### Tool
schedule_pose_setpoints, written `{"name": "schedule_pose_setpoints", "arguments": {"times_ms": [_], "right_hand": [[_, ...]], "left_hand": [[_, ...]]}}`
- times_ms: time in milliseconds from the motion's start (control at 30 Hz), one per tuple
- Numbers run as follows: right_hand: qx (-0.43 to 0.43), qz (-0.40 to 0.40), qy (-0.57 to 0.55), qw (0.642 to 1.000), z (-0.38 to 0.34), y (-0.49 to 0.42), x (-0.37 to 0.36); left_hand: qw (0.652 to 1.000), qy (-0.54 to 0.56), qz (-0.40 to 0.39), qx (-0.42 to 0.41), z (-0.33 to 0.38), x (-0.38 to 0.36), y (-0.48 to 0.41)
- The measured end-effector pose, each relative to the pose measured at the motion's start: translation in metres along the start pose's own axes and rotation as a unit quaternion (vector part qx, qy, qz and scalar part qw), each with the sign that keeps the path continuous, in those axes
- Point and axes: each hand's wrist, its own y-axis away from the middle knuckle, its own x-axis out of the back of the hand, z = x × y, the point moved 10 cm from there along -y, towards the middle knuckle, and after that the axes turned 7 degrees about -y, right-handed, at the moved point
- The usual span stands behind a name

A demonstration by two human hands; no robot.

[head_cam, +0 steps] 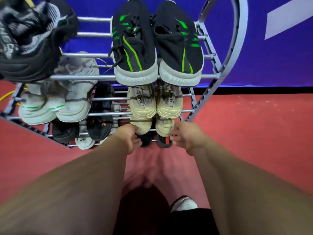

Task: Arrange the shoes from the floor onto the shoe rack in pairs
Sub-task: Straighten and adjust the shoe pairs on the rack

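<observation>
Both arms extend forward, side by side, toward the near, lowest tier of the shoe rack [101,76]. The left hand [128,138] and right hand [186,136] are at the heels of the dark shoes [165,143], fingers curled. These shoes sit paired on that tier, right of centre, below the cream pair [144,106]. Whether either hand actually grips cannot be told.

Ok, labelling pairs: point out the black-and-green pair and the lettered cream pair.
black-and-green pair [135,48], head view, knit upper of one shoe
lettered cream pair [144,110], head view, heel of one shoe
</observation>
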Motion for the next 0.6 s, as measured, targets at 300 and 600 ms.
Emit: {"name": "schedule_pose_setpoints", "arguments": {"times_ms": [300,600], "right_hand": [[0.023,-0.008,0.056,0.998,0.003,-0.006,0.003],[0.004,-0.098,0.283,0.954,0.018,0.003,-0.043]], "left_hand": [[0.998,0.060,0.011,-0.004,0.004,0.001,-0.006],[0.999,-0.051,0.007,-0.018,0.022,0.049,0.030]]}}
